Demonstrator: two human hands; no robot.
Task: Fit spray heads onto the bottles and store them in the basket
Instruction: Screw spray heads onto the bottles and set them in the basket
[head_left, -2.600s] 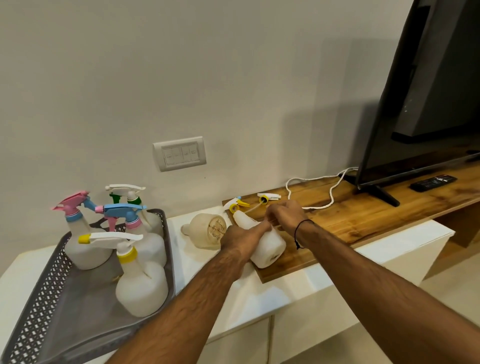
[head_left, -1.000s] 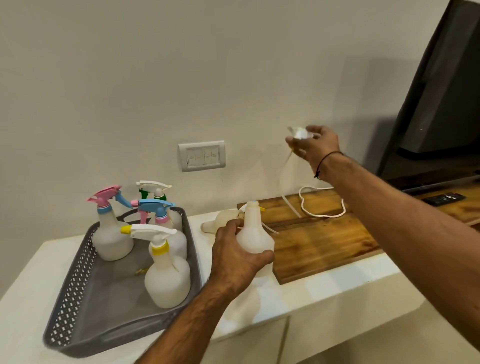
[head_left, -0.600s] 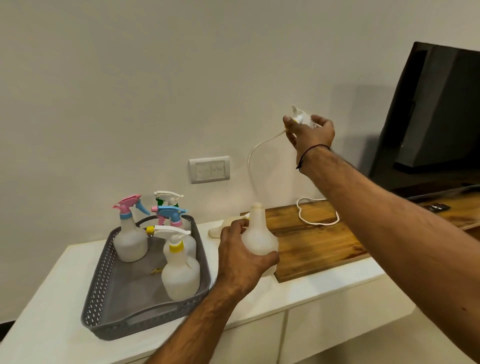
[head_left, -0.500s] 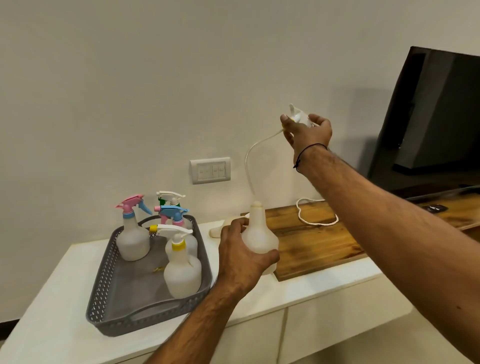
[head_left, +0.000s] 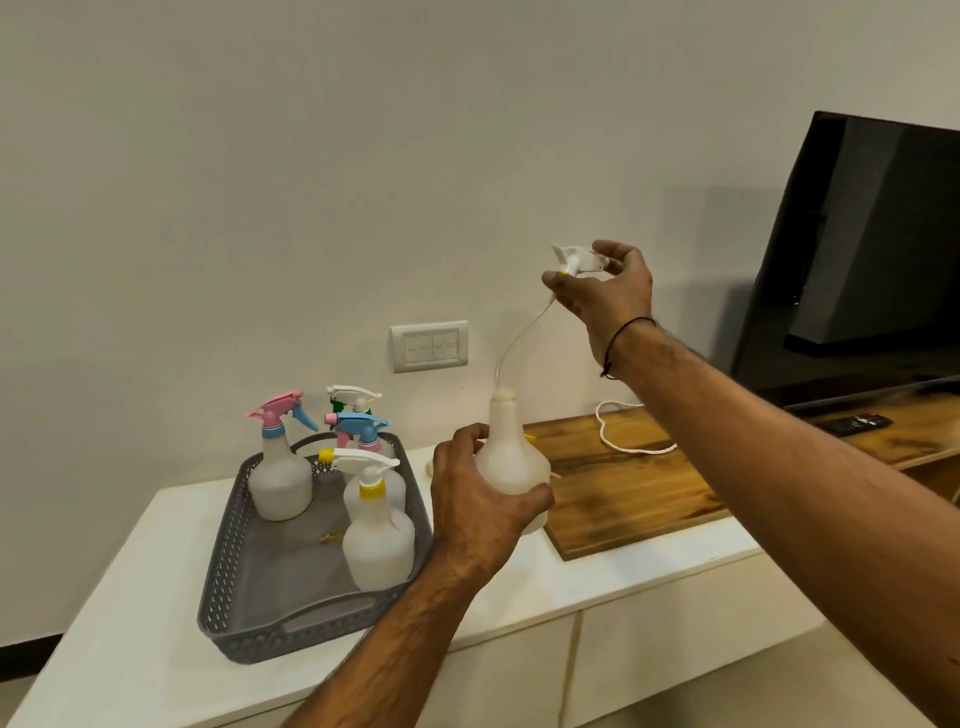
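Note:
My left hand grips an upright white bottle with no head, standing at the edge of the wooden board. My right hand holds a white spray head up above it. The head's thin tube curves down and its tip is at the bottle's mouth. The grey basket to the left holds several bottles with heads fitted: pink, blue, white and green, white and yellow. Another bottle lies mostly hidden behind my left hand.
The basket stands on a white cabinet top. A wall socket plate is behind. A white cable lies on the board. A black TV stands at the right with a remote before it.
My right hand has come down and toward the bottle with the spray head, so the tube's tip now sits at the bottle's mouth. My left hand keeps the bottle upright.

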